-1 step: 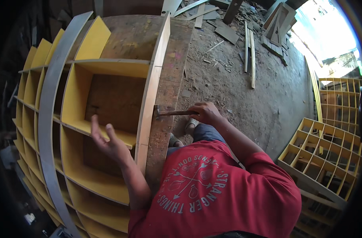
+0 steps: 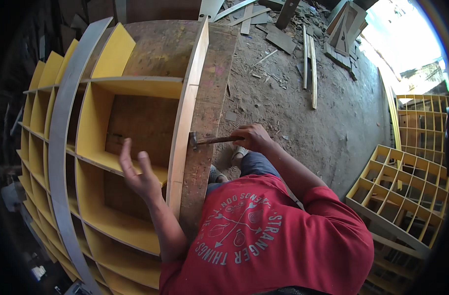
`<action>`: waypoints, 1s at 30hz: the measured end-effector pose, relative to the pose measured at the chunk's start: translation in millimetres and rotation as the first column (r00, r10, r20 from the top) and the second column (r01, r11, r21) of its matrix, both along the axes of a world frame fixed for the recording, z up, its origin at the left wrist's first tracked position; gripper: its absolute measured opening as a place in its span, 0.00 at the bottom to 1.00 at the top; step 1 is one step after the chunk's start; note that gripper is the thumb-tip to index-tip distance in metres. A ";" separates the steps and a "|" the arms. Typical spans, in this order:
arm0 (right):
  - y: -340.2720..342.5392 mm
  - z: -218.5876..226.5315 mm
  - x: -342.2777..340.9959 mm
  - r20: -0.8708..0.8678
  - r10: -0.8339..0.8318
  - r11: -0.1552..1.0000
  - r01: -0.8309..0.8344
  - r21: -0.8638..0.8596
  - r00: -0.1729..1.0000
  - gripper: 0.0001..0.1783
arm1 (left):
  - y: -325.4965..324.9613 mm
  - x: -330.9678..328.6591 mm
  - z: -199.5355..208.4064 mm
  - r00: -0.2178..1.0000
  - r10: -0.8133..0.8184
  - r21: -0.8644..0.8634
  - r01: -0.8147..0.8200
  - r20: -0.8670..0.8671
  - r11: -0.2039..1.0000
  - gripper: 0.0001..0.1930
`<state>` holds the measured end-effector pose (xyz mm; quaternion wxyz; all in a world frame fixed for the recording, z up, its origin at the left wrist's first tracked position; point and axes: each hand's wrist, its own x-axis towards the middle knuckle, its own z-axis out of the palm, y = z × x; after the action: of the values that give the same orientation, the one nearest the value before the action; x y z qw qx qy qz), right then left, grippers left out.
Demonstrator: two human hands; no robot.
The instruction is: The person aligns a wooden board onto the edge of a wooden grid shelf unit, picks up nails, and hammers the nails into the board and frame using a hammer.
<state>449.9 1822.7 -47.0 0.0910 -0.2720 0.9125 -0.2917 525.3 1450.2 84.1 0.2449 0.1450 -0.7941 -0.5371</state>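
Two hands are at work mid-frame: the right hand point(image 2: 254, 137) grips a hammer point(image 2: 212, 140), head against the curved edge strip point(image 2: 185, 118) of the yellow shelf unit point(image 2: 94, 128); the left hand point(image 2: 138, 172) hovers open, empty. Nailing seems underway; the next strike needs square aim.

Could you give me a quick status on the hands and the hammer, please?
Right hand grips hammer, head at shelf's front edge. Left hand open, empty, over a compartment. Nothing in the way.

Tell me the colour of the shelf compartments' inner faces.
Yellow, on the shelf compartments beside the left hand; seen in the head view.
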 end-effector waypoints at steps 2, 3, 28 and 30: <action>1.1 -10.5 -35.7 0.010 0.047 0.998 -0.047 -0.041 0.999 0.15 | 21.5 -6.1 8.6 0.982 -0.135 -0.151 0.155 0.135 0.976 0.33; 8.6 -12.2 -44.3 0.008 0.060 0.997 -0.059 -0.055 0.998 0.15 | 36.2 -11.2 12.5 0.926 -0.243 -0.255 0.319 0.289 0.913 0.34; 110.2 -86.3 -218.8 -0.091 0.176 0.966 -0.190 -0.177 0.980 0.25 | 119.2 -170.0 -25.9 0.984 0.085 -0.864 0.097 0.159 0.494 0.23; 147.5 -110.0 -225.5 -0.040 0.154 0.981 -0.157 -0.110 0.987 0.23 | 119.6 -166.9 -29.0 0.980 0.092 -0.866 0.111 0.178 0.488 0.22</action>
<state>224.3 1970.2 -157.1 0.0839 -0.3516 0.8717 -0.3307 358.3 1569.8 55.0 0.2005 0.0497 -0.9774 -0.0449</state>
